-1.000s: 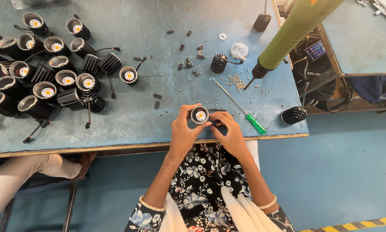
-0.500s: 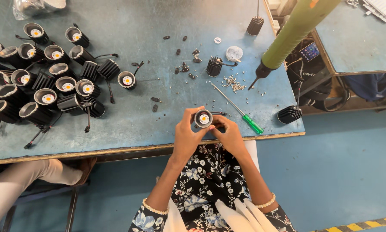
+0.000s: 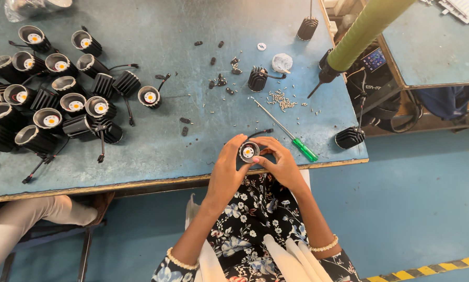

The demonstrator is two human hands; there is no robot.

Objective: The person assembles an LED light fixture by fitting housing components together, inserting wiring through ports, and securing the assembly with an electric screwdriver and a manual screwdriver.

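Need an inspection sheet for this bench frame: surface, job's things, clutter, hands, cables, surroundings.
Surface: blue worktable, scuffed, wooden front edge.
Job's things: one round black lamp with a yellow centre, held over the table's near edge.
Clutter: cluster of similar lamps at the far left; green-handled screwdriver; loose screws; small black parts; finned black pieces.
Hands: left hand and right hand both grip the lamp.
Cables: short black leads trail from the lamps.
Surroundings: hanging green tool; second table; blue floor; another person's leg at lower left.
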